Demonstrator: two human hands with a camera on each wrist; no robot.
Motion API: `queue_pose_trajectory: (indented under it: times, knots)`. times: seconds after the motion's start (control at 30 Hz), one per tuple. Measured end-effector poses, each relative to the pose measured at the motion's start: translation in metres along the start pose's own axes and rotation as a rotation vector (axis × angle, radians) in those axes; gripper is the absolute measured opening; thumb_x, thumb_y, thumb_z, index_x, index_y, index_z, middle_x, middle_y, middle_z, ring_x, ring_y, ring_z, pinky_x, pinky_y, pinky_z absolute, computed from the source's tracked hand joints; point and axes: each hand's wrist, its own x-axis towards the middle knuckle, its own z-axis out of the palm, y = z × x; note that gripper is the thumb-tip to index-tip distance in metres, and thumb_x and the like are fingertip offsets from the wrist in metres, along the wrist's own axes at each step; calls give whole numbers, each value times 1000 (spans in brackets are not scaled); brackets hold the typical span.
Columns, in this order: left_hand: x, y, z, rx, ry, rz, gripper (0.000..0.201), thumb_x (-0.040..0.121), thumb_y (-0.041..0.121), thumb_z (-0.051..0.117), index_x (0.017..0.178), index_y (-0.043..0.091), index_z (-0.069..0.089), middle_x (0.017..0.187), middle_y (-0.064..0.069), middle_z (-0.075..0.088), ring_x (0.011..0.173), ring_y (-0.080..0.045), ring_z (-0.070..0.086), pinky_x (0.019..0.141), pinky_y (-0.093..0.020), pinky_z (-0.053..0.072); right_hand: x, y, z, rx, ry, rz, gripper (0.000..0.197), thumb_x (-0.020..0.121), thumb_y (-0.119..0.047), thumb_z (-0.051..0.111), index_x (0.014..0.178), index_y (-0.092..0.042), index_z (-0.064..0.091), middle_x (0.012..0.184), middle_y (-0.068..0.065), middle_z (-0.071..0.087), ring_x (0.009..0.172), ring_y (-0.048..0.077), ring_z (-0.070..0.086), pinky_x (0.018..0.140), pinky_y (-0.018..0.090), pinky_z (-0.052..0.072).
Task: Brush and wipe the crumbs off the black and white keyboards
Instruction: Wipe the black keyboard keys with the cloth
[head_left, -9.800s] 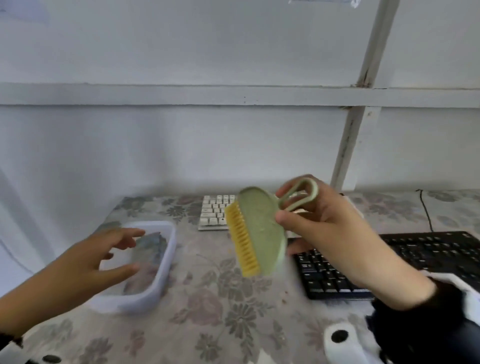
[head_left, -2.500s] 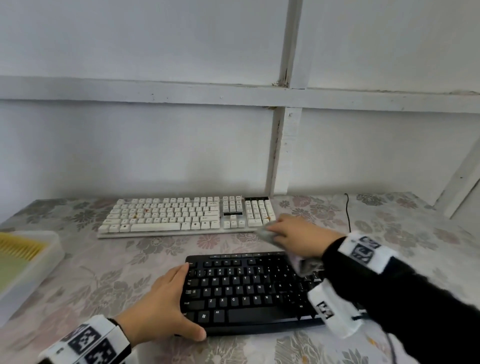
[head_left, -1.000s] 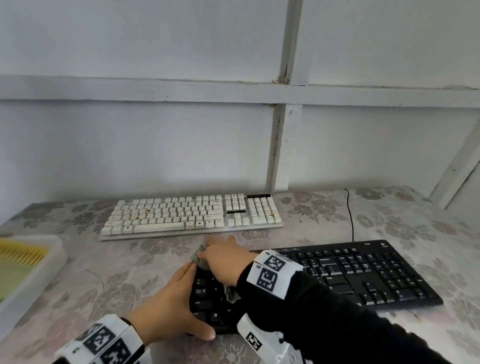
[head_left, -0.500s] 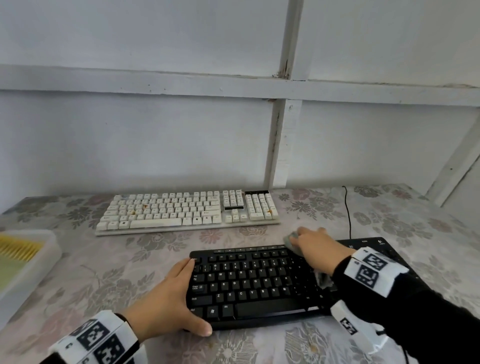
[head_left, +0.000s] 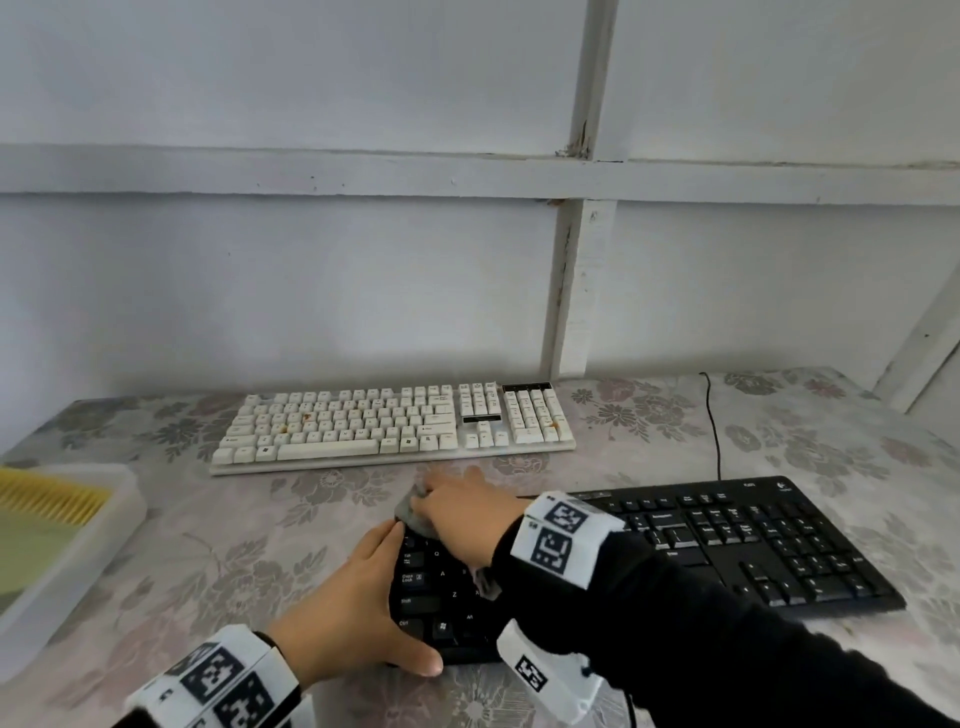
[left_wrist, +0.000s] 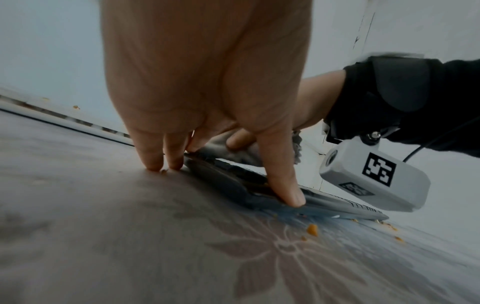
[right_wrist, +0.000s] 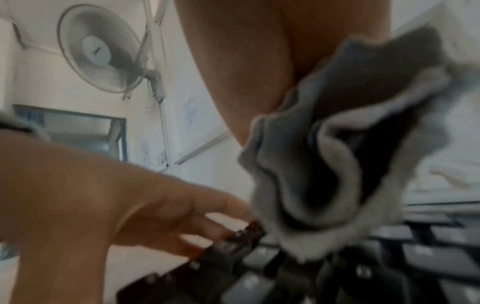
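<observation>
The black keyboard (head_left: 753, 540) lies near the table's front. Its left end is braced by my left hand (head_left: 358, 603), fingers straight along the side edge and thumb on the front corner, which shows in the left wrist view (left_wrist: 223, 181). At the keyboard's top-left corner my right hand (head_left: 457, 514) grips a bunched grey cloth (head_left: 410, 512) and presses it on the keys. The cloth (right_wrist: 337, 164) hangs under the palm in the right wrist view. Behind lies the white keyboard (head_left: 395, 426) with orange crumbs (head_left: 306, 415) among its keys.
A white plastic tray (head_left: 104, 525) at the left edge holds the green brush with yellow bristles (head_left: 47, 501). A black cable (head_left: 714, 426) runs from the black keyboard to the wall. Orange crumbs (left_wrist: 312, 229) lie on the flowered tablecloth before the black keyboard.
My right hand has swept the cloth leftward along the black keyboard's top rows, from right of the middle to the top-left corner. The left hand has stayed on the left end.
</observation>
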Motion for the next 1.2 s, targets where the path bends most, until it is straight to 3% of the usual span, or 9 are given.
queue_pose_trajectory:
  times: [0.1,0.23,0.33,0.53,0.7,0.8,0.9,1.03,1.2]
  knots:
    - [1,-2,1,-17,-24,-13,148,30,57,84,148,26,1,139,22,4,132,-1,18,110,-17,20,-10,8,3,-75,-13,-23,30,95,-3,42,123,-7,53,133,11,41,118,33,40,92,37,33]
    - [0,-4,2,-19,9,4,129,51,42,86,147,27,2,136,24,6,126,3,18,108,-15,18,-32,37,4,-57,-67,62,14,94,-2,44,94,-12,55,129,11,48,120,30,43,107,46,27]
    - [-1,-1,1,-8,-19,-22,156,23,67,79,148,24,-2,145,21,2,132,1,15,112,-18,17,-56,65,9,-30,-71,148,20,93,2,40,100,-14,51,133,9,43,121,35,39,98,41,34]
    - [-1,1,0,7,-12,-41,144,37,58,79,148,21,-6,137,23,1,123,3,16,104,-12,21,-92,112,22,9,-74,287,42,93,5,35,128,-12,50,137,6,39,110,31,40,96,35,34]
    - [0,2,-2,-19,-34,-41,156,19,77,63,148,23,-7,144,20,-1,130,-2,17,108,-16,22,-105,155,24,20,-76,425,28,92,2,38,76,-20,46,85,-5,36,87,23,42,86,32,33]
    - [1,-1,-2,-27,-35,-31,159,14,81,61,148,25,-5,137,25,2,128,0,18,105,-16,23,-99,162,36,121,-14,395,30,92,1,41,104,-18,61,111,3,49,106,30,48,88,32,35]
    - [1,-3,-1,-34,-32,-41,162,13,83,62,148,25,-6,145,23,-1,130,0,17,107,-17,22,-100,159,52,50,22,296,36,94,-3,43,125,-16,54,129,3,46,107,29,47,83,29,33]
    - [2,-4,0,-31,-28,-36,162,12,83,62,148,25,-4,143,23,1,129,1,16,107,-16,20,-124,193,66,3,79,321,24,100,-16,38,113,-8,57,117,2,54,90,11,48,77,14,30]
    - [2,-1,-1,-35,-28,-39,161,13,83,62,148,25,-4,142,23,3,129,1,16,110,-18,19,-159,235,68,-55,32,531,24,103,-26,33,93,-13,50,91,-4,50,92,17,52,74,17,32]
